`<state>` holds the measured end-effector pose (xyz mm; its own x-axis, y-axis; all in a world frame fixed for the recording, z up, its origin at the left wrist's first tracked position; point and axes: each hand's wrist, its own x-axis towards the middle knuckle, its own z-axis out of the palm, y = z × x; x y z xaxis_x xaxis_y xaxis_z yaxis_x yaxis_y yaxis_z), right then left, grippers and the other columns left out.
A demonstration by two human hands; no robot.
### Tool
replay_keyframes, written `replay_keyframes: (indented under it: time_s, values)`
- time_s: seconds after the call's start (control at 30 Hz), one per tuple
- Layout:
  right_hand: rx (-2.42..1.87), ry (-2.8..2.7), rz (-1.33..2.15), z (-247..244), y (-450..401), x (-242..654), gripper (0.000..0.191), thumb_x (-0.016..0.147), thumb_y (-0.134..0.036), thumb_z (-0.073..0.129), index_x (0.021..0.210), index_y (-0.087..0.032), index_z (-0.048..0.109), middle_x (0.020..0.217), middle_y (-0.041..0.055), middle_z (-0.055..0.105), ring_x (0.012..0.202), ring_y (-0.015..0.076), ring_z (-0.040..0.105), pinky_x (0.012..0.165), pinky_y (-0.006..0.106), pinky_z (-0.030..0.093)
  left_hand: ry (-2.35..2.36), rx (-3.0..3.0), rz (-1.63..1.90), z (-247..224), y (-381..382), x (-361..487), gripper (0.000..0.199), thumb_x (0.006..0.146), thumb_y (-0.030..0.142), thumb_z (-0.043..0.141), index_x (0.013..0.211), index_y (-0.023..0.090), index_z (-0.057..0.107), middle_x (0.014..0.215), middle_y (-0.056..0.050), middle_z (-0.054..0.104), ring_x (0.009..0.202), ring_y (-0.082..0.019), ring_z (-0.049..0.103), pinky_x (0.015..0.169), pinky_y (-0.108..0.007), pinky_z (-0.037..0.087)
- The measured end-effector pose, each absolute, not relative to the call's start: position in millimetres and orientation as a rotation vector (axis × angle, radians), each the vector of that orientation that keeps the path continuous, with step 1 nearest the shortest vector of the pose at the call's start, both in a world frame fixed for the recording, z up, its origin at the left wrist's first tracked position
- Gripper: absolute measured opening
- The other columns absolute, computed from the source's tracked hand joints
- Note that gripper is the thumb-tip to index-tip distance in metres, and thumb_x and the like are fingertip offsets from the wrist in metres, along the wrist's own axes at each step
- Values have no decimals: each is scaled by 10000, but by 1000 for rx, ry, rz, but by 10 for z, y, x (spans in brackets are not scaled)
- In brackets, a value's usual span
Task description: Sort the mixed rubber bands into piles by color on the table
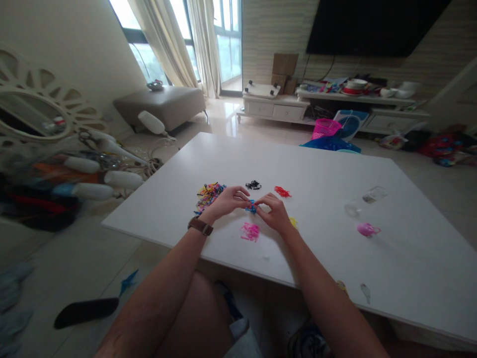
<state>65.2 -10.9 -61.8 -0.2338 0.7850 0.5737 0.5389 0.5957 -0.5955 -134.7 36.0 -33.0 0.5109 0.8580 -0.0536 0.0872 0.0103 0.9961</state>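
Leans in with both hands over a small pile of blue band-like pieces [252,208] at the centre of the frame, on a white table [320,171]. Half bends the left hand [231,201], thumb and fingertips drawn close at the left edge of the blue pile; curls the right hand [275,213] likewise at its right edge. Cannot quite tell, so small and soft is the view there, whether either hand pinches a piece or merely touches. Wears a brown-strapped watch [201,226] behind the left hand. Has a multicoloured heap [204,195] left of centre, a black pile [253,185] just above the blue, a red pile [282,192] to the upper right, a pink pile [250,231] below, and yellow pieces [294,222] partly hidden by the right forearm. Includes, toward the frame's right, a clear container [375,194] and a small pink object [367,228].
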Motion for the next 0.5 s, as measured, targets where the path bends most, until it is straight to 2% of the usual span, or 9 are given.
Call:
replay_keyframes:
  time_s: [0.23, 0.5]
  values:
    - [-1058, -1899, 337, -623, -108, 658, 84, 817, -170, 660, 862, -233, 693, 821, 37, 699, 845, 221, 614, 781, 370, 508, 880, 1435, 735, -317, 354, -1346, 341, 660, 235, 824, 918, 119, 633, 792, -83, 734, 744, -181, 697, 713, -308, 543]
    - [-1063, -1878, 353, -623, -111, 661, 75, 839, -192, 641, 877, -233, 692, 828, 36, 700, 847, 219, 621, 781, 371, 514, 873, 1436, 730, -326, 357, -1352, 356, 653, 258, 829, 922, 131, 635, 789, -70, 729, 747, -185, 696, 703, -313, 550]
